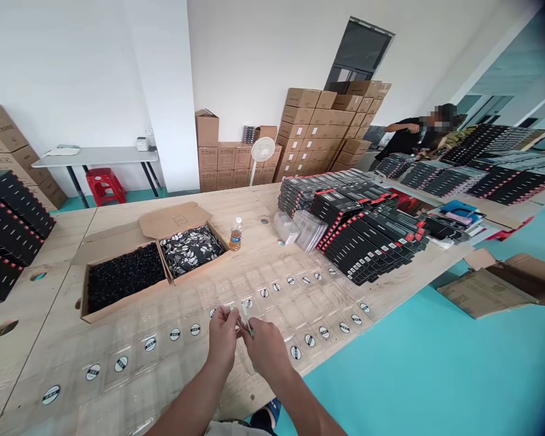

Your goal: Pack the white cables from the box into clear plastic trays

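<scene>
My left hand [222, 339] and my right hand [267, 352] meet above a wooden table [40, 315], each pinching a small slim item [248, 327]. The item looks partly green and partly clear, but it is too small to identify. Under and around my hands, several clear plastic sleeves [172, 345] lie in rows, each with a round black-and-white sticker [175, 333]. To the upper left, an open cardboard box [122, 278] holds loose black pieces, and a second one [191, 248] holds black-and-white patterned items.
A plastic water bottle [236, 234] stands behind the boxes. Stacks of black packages [363, 236] fill the table's right side, and more lie at far left. A person [409, 136] stands at the far table. Cardboard cartons [318, 127] are stacked against the back wall.
</scene>
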`<state>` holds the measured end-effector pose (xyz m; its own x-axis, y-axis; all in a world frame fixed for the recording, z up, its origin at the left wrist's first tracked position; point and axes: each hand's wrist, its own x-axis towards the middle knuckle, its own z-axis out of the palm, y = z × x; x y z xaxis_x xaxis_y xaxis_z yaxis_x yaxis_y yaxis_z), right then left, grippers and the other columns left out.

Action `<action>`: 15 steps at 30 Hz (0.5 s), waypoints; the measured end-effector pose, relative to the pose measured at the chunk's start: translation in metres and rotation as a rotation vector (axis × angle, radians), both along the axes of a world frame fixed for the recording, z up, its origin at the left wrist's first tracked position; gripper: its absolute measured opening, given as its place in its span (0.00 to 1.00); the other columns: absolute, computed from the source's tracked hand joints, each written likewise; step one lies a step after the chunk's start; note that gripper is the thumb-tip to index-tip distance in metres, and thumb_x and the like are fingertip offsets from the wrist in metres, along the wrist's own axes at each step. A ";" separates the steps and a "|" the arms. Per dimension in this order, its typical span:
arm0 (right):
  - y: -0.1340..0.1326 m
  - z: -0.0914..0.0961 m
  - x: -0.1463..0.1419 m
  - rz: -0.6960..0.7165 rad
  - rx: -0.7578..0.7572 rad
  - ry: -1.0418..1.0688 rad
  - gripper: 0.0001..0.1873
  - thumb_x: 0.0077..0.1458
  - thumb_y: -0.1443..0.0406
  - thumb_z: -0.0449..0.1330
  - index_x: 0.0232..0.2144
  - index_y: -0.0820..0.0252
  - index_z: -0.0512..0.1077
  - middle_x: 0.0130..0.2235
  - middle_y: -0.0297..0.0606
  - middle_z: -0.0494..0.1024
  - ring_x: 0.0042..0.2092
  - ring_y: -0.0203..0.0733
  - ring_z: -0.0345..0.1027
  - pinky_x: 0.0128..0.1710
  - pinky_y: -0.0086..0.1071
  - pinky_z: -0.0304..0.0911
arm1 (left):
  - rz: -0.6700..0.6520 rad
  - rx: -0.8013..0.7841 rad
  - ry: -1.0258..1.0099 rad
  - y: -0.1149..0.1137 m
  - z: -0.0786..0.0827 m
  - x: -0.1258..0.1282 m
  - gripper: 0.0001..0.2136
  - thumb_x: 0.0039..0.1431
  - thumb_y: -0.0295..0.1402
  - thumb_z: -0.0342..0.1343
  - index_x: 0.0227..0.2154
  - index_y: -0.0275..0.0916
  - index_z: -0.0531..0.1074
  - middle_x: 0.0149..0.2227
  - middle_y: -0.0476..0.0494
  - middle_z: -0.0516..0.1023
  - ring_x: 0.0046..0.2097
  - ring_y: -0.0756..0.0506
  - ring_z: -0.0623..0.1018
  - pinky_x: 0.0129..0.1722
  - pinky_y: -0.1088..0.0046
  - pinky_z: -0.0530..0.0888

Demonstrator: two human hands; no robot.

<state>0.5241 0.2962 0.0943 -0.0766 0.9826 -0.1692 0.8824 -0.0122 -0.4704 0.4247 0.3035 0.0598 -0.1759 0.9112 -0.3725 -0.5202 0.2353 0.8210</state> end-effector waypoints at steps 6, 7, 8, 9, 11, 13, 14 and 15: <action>-0.004 -0.014 0.005 0.047 0.166 0.171 0.11 0.61 0.59 0.52 0.33 0.57 0.71 0.30 0.38 0.78 0.31 0.41 0.71 0.28 0.28 0.54 | 0.021 0.016 0.043 0.005 0.005 -0.011 0.15 0.46 0.44 0.62 0.24 0.40 0.64 0.22 0.55 0.67 0.25 0.51 0.70 0.28 0.74 0.70; -0.003 -0.012 0.006 0.049 0.218 0.184 0.13 0.61 0.58 0.51 0.34 0.57 0.72 0.32 0.39 0.77 0.33 0.42 0.71 0.29 0.28 0.55 | 0.016 0.032 0.044 0.006 0.008 -0.012 0.16 0.46 0.44 0.63 0.24 0.40 0.64 0.23 0.55 0.67 0.26 0.51 0.71 0.29 0.74 0.70; -0.002 -0.010 0.008 0.048 0.270 0.195 0.14 0.61 0.57 0.51 0.34 0.57 0.73 0.34 0.41 0.76 0.35 0.43 0.70 0.31 0.29 0.57 | 0.010 0.049 0.046 0.007 0.010 -0.013 0.16 0.46 0.44 0.63 0.24 0.39 0.64 0.23 0.54 0.68 0.27 0.51 0.71 0.29 0.73 0.71; 0.000 -0.008 0.009 0.042 0.309 0.215 0.15 0.61 0.57 0.51 0.33 0.57 0.74 0.36 0.43 0.75 0.37 0.44 0.70 0.33 0.30 0.58 | 0.006 0.068 0.051 0.007 0.013 -0.014 0.15 0.46 0.44 0.63 0.25 0.39 0.64 0.23 0.54 0.68 0.27 0.51 0.71 0.30 0.73 0.71; 0.006 -0.004 0.011 0.007 0.314 0.301 0.16 0.60 0.56 0.52 0.31 0.58 0.75 0.37 0.43 0.74 0.37 0.44 0.68 0.35 0.32 0.59 | -0.002 0.101 0.058 0.008 0.018 -0.016 0.15 0.47 0.43 0.63 0.25 0.39 0.65 0.24 0.54 0.68 0.28 0.51 0.71 0.31 0.73 0.71; 0.011 -0.001 0.013 -0.019 0.220 0.439 0.17 0.59 0.56 0.52 0.29 0.58 0.76 0.33 0.41 0.73 0.35 0.43 0.68 0.35 0.32 0.61 | -0.012 0.119 0.035 0.009 0.021 -0.016 0.14 0.47 0.42 0.63 0.26 0.39 0.66 0.25 0.53 0.70 0.29 0.50 0.72 0.32 0.73 0.72; 0.014 0.000 0.014 -0.025 0.164 0.507 0.17 0.59 0.56 0.53 0.28 0.58 0.76 0.31 0.40 0.73 0.34 0.42 0.68 0.34 0.32 0.61 | -0.015 0.125 0.012 0.009 0.021 -0.016 0.14 0.47 0.42 0.63 0.26 0.39 0.67 0.25 0.52 0.71 0.29 0.50 0.72 0.32 0.73 0.71; 0.016 0.001 0.014 -0.029 0.116 0.561 0.17 0.58 0.56 0.53 0.27 0.58 0.76 0.31 0.39 0.73 0.33 0.41 0.68 0.34 0.31 0.61 | -0.016 0.131 -0.016 0.010 0.022 -0.016 0.14 0.47 0.41 0.64 0.25 0.39 0.67 0.25 0.52 0.72 0.29 0.51 0.73 0.33 0.73 0.71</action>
